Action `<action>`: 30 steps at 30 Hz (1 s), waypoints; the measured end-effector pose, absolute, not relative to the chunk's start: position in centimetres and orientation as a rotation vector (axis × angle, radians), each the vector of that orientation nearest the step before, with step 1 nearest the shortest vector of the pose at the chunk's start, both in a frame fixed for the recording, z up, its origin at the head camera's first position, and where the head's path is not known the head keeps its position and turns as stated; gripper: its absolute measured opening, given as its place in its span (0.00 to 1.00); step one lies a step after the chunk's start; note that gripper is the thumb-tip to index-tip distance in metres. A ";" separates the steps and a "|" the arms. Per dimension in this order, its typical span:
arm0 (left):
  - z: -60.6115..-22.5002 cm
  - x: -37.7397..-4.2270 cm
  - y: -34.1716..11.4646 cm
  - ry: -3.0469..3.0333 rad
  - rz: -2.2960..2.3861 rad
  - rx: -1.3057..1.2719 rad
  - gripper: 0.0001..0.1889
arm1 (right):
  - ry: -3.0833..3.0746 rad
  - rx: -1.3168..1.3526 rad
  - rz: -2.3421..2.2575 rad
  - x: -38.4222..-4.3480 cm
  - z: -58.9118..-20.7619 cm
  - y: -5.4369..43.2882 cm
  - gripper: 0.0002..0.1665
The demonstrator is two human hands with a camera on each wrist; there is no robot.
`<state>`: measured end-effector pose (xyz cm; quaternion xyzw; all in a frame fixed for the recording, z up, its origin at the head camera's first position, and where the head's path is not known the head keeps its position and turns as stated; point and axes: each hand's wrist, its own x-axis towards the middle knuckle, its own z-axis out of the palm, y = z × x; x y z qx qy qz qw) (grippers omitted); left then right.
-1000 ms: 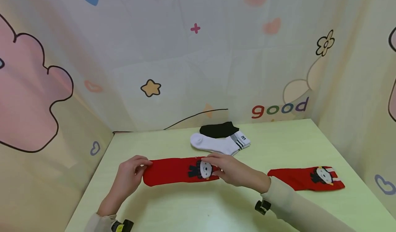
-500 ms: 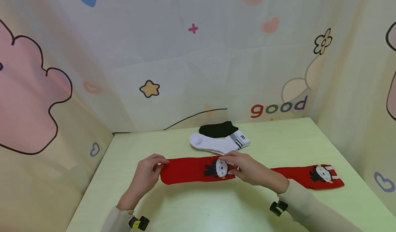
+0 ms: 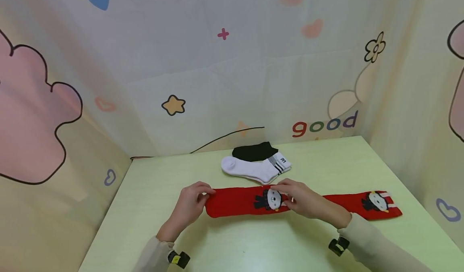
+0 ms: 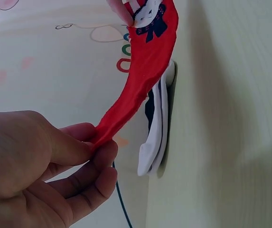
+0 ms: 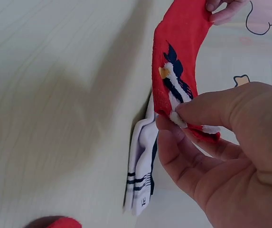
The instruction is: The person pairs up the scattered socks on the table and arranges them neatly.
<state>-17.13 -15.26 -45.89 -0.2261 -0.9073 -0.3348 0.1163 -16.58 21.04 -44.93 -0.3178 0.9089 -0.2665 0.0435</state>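
A red sock [image 3: 235,202] with a white animal face and a dark scarf is stretched sideways between both hands, above the table. My left hand [image 3: 193,201] pinches its plain toe end between thumb and fingers, as the left wrist view also shows. At the patterned cuff end, my right hand [image 3: 301,197] pinches the fabric; the right wrist view shows the thumb on the cuff [image 5: 178,116]. A matching red sock [image 3: 378,205] lies flat on the table at the right, its left part hidden behind the right forearm.
Just behind the held sock, white socks [image 3: 250,168] with black stripes lie on the table [image 3: 156,175]. A black sock [image 3: 253,152] lies behind them, near the back edge. A printed curtain [image 3: 203,74] rises along the back and sides.
Both hands have moved to the right with the red sock stretched between them, bringing it closer to the matching sock. The other socks have stayed put; the head view has shifted slightly.
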 end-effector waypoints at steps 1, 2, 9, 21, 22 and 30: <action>-46.0 -17.2 -15.1 -2.669 -0.980 -0.669 0.11 | 2.776 -0.973 -0.817 -16.6 -45.0 21.2 0.31; -46.1 -17.3 -14.9 -2.679 -0.979 -0.677 0.11 | 2.773 -0.973 -0.819 -16.5 -45.1 21.4 0.31; -46.8 -17.7 -14.1 -2.710 -0.978 -0.749 0.11 | 2.761 -0.958 -0.819 -16.4 -45.5 22.3 0.30; -48.1 -18.2 -13.1 -2.794 -0.969 -0.815 0.10 | 2.750 -0.911 -0.758 -16.4 -46.1 23.0 0.32; -48.3 -18.3 -13.0 -2.796 -0.961 -0.826 0.10 | 2.748 -0.904 -0.752 -16.4 -46.0 23.0 0.32; -49.6 -19.0 -12.4 -2.805 -0.861 -0.906 0.10 | 2.735 -0.890 -0.734 -16.3 -46.1 23.0 0.31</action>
